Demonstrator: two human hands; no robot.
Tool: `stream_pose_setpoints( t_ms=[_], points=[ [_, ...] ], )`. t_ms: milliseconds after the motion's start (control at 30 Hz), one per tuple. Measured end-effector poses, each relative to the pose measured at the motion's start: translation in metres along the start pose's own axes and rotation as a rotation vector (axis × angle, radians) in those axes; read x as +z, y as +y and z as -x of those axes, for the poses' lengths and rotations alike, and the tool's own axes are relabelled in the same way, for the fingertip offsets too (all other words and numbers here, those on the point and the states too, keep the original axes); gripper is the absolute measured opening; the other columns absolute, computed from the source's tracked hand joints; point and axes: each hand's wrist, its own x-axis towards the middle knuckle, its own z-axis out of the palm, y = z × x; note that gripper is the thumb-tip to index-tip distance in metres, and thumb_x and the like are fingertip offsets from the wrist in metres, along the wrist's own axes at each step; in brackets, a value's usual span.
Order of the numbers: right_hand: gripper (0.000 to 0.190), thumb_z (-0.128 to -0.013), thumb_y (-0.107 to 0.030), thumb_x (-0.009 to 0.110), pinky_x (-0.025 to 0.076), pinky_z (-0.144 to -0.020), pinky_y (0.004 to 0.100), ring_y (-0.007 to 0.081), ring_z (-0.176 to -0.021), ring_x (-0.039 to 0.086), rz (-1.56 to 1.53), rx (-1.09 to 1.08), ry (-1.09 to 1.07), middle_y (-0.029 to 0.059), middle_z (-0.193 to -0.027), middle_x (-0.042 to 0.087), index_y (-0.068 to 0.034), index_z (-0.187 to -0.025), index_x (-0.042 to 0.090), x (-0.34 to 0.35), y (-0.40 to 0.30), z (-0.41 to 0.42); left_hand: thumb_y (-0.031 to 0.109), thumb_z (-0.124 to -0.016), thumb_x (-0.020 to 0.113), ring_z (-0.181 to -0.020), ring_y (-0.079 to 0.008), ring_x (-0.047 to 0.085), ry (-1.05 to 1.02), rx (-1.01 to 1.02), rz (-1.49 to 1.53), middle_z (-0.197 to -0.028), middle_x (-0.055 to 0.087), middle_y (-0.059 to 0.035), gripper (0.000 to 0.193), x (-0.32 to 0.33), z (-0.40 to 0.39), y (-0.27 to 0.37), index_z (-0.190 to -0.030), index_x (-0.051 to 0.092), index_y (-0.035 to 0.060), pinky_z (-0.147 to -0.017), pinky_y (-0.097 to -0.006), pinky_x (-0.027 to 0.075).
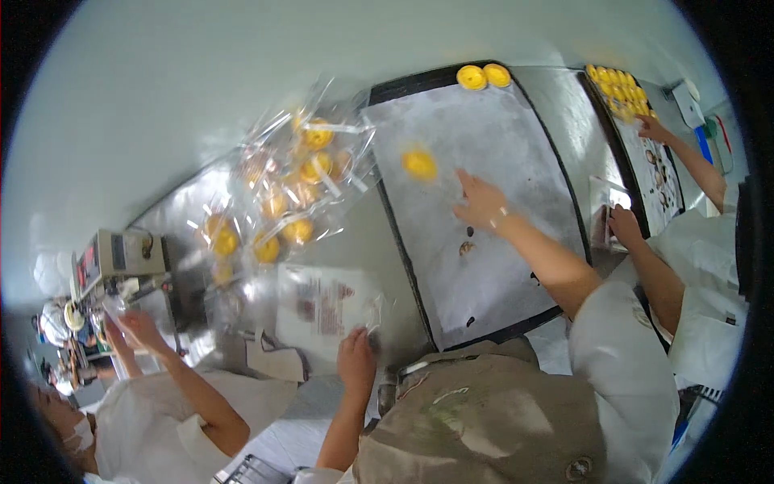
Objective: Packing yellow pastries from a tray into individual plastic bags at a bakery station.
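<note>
My right hand (484,198) hovers over a paper-lined black baking tray (508,139), index finger stretched out and nothing in its grasp. A blurred round yellow pastry (419,165) shows a short way beyond the fingertips, apart from them. Two more yellow pastries (484,77) sit at the tray's far edge. Left of the tray, my left hand (355,357) pinches the edge of a clear plastic bag (376,314). Beneath that bag lies a printed white packet or stack of bags (320,302); which of these it is, I cannot tell.
Several clear bags of yellow pastries (296,181) lie on the metal table (387,260). A co-worker's hands (136,333) are near a boxy machine (121,254) at left. At right, another person's hand (653,128) reaches to a second tray (604,133) of pastries.
</note>
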Motion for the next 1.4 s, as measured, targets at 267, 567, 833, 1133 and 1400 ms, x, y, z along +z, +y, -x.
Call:
stream_pose_setpoints(
  t_ms=[267,567,833,1133,1400],
  points=[
    [0.070,-0.067,-0.028,0.059,0.046,-0.065,0.0398,0.0302,-0.080,0.056,-0.125,-0.344,-0.347,0.0146,-0.090,0.055,-0.004,-0.126,0.031,0.025,-0.051,0.148,0.015,-0.070,0.066,-0.057,-0.0189,0.057,0.000,-0.525,0.413,-0.066,0.062,-0.0094,0.014,-0.013,-0.018,0.005,-0.073,0.063,0.0015,-0.057,-0.0307,0.045],
    [0.068,-0.065,-0.027,0.060,0.046,-0.064,0.0389,0.0311,-0.074,0.056,-0.171,-0.533,-0.373,0.0135,-0.085,0.056,-0.002,-0.122,0.033,0.022,-0.083,0.154,0.009,-0.063,0.062,-0.077,-0.0264,0.056,0.097,-0.135,0.102,-0.088,0.060,-0.0110,0.025,-0.017,-0.020,0.014,-0.088,0.060,0.0042,-0.068,-0.0346,0.045],
    [0.068,-0.063,-0.026,0.061,0.046,-0.062,0.0371,0.0274,-0.073,0.057,-0.064,-0.226,-0.136,0.0099,-0.083,0.056,-0.004,-0.121,0.034,0.007,-0.041,0.144,0.010,-0.064,0.058,-0.089,-0.0311,0.049,0.091,0.074,-0.082,-0.097,0.051,-0.0121,0.030,0.002,-0.019,0.007,-0.093,0.054,0.0046,-0.076,-0.0387,0.043],
    [0.066,-0.064,-0.027,0.061,0.046,-0.063,0.0381,0.0281,-0.076,0.058,-0.054,-0.185,-0.202,0.0123,-0.086,0.057,-0.003,-0.120,0.036,0.012,-0.042,0.154,0.012,-0.068,0.058,-0.072,-0.0240,0.058,0.163,0.015,0.067,-0.079,0.061,-0.0096,0.016,0.003,-0.020,0.003,-0.081,0.063,0.0037,-0.063,-0.0337,0.046],
    [0.062,-0.066,-0.024,0.059,0.047,-0.065,0.0404,0.0309,-0.079,0.058,-0.003,-0.420,-0.384,0.0157,-0.089,0.057,-0.001,-0.119,0.039,0.017,-0.097,0.152,0.007,-0.075,0.061,-0.058,-0.0116,0.054,-0.022,-0.648,0.613,-0.068,0.062,-0.0080,0.008,-0.005,-0.030,-0.001,-0.075,0.061,-0.0010,-0.058,-0.0228,0.044]
  ],
)
